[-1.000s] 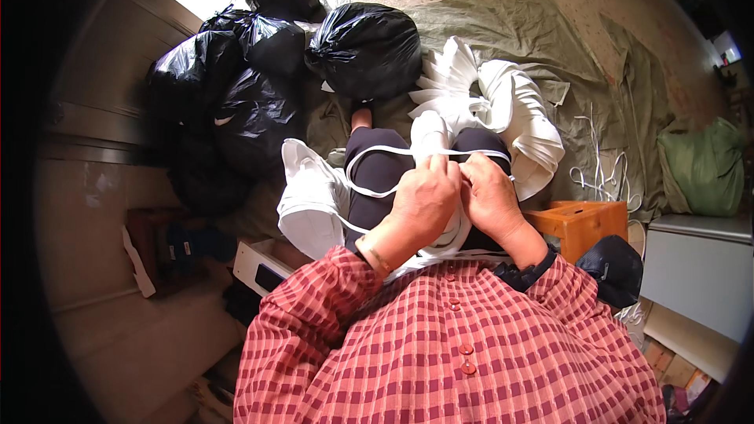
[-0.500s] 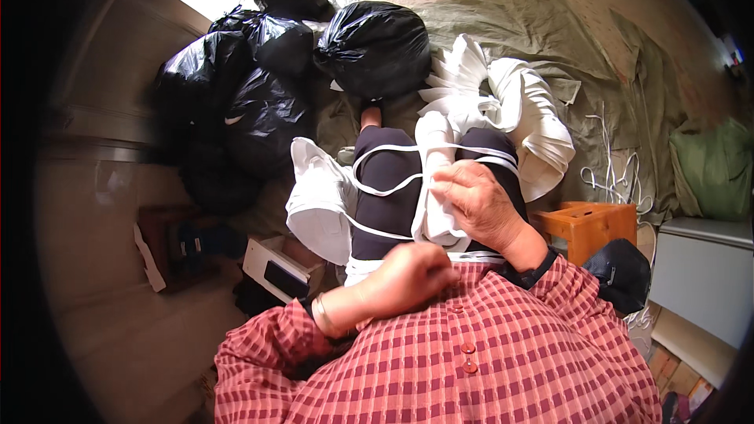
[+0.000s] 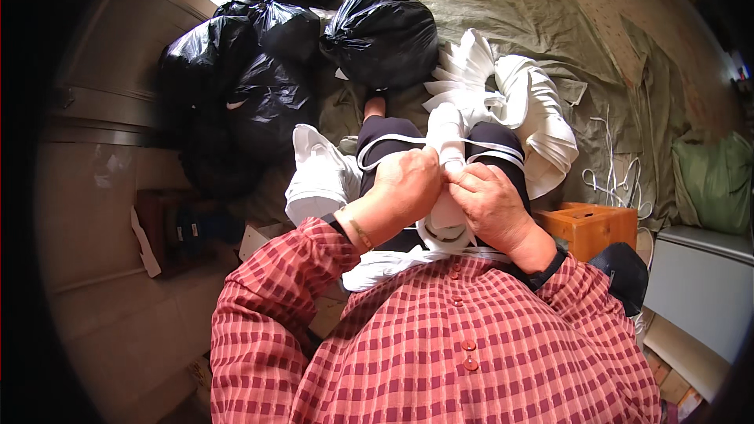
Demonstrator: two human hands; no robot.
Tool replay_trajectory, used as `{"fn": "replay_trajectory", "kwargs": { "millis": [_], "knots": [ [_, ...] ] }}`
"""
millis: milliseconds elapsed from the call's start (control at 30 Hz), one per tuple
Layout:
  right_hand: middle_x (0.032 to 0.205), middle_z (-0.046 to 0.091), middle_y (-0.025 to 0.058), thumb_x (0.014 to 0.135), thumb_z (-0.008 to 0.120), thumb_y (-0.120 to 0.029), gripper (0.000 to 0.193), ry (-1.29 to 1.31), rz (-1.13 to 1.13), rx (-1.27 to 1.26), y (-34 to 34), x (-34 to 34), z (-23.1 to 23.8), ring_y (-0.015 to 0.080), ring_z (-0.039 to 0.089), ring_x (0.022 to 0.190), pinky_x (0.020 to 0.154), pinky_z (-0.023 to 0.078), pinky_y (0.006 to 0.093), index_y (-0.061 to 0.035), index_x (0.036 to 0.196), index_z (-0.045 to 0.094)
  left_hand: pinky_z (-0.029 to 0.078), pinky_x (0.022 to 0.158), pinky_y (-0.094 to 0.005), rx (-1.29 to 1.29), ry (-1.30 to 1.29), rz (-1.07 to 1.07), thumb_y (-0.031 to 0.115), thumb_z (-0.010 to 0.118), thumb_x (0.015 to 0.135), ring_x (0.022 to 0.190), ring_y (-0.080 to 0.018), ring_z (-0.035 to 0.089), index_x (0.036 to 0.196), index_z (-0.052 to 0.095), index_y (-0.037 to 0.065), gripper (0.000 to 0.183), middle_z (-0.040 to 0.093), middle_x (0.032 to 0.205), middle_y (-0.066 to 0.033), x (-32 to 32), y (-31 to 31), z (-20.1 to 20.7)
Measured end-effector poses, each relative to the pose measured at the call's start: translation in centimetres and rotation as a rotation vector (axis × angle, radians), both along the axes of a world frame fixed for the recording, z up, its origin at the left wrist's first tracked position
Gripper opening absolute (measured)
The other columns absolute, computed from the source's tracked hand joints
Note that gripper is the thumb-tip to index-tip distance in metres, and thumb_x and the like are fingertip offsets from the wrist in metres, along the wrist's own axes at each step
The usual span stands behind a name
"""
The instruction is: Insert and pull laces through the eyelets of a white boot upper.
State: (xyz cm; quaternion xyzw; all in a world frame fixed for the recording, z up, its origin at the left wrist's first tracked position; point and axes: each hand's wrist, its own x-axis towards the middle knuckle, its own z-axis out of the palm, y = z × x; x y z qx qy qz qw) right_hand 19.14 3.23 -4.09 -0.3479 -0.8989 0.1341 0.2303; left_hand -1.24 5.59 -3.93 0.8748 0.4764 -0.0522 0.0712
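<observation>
A white shoe upper (image 3: 449, 224) lies lengthwise over my lap, between my dark-trousered thighs. My left hand (image 3: 410, 182) is closed at its left edge, fingertips pinched. From the other side my right hand (image 3: 493, 202) grips the same upper, its thumb and fingers meeting my left fingertips near the middle. The small part between the fingertips is hidden. A white shoelace (image 3: 385, 139) loops out left of the upper and passes behind my left hand; another length crosses my right thigh. More white laces (image 3: 385, 267) lie bunched at my waist.
White shoe uppers (image 3: 318, 173) lie beside my left leg, and a fanned stack of white uppers (image 3: 542, 126) beside my right knee. Black plastic bags (image 3: 381, 39) stand ahead and left. A wooden stool (image 3: 589, 224), loose white cords (image 3: 616, 184) and a green bag (image 3: 711, 184) are at right.
My left hand has moved up and forward from my waist to the shoe upper, meeting my right hand. The lace that ran across my left thigh to the upper is now mostly covered.
</observation>
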Motion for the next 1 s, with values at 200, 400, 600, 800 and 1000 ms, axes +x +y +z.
{"fn": "replay_trajectory", "kwargs": {
  "millis": [200,400,600,800,1000],
  "knots": [
    [0.121,0.072,0.0054,0.083,0.069,-0.013,0.019,-0.056,-0.025,0.01,-0.3,-0.2,0.7,0.0233,0.064,0.112,0.093,0.05,0.0387,-0.0051,0.1,0.073,0.058,0.066,-0.0362,0.024,-0.115,-0.018,0.013,0.065,0.091,0.077,-0.0258,0.073,0.087,0.07,0.006,0.009,0.07,0.087,-0.0107,-0.2,0.0,-1.5],
    [0.121,0.071,0.0061,0.084,0.073,-0.013,0.019,-0.01,-0.152,-0.022,-1.4,-1.4,0.4,0.024,0.062,0.111,0.09,0.05,0.04,-0.0064,0.101,0.071,0.058,0.072,-0.0355,0.002,-0.179,-0.174,0.01,0.065,0.09,0.083,-0.0252,0.074,0.09,0.067,0.003,0.007,0.07,0.086,-0.0104,-1.9,0.1,-1.5],
    [0.113,0.065,0.0089,0.09,0.068,-0.011,0.023,-0.03,-0.358,-0.058,-0.9,-3.9,-0.9,0.0275,0.063,0.107,0.09,0.054,0.0415,-0.0076,0.113,0.065,0.059,0.071,-0.0447,-0.099,-0.383,-0.107,0.007,0.066,0.086,0.079,-0.0351,0.074,0.089,0.071,0.002,0.008,0.072,0.082,-0.0178,-2.8,0.5,-2.7],
    [0.108,0.063,0.0124,0.094,0.066,-0.012,0.018,-0.151,-0.458,-0.023,-0.1,-5.7,-2.1,0.0328,0.063,0.102,0.089,0.053,0.0459,-0.0083,0.112,0.064,0.059,0.076,-0.0492,-0.159,-0.613,0.03,0.007,0.064,0.088,0.083,-0.0417,0.074,0.088,0.071,-0.001,0.011,0.073,0.085,-0.0235,-2.7,0.4,-3.0],
    [0.102,0.064,0.0083,0.089,0.064,-0.011,0.015,-0.092,-0.363,0.127,-0.5,-4.9,-0.4,0.0265,0.062,0.1,0.09,0.047,0.0446,-0.0069,0.102,0.069,0.06,0.077,-0.044,-0.059,-0.386,-0.016,0.009,0.068,0.085,0.09,-0.0367,0.072,0.09,0.072,0.001,0.01,0.07,0.094,-0.0172,-2.4,-0.6,-1.9]
  ]
}}
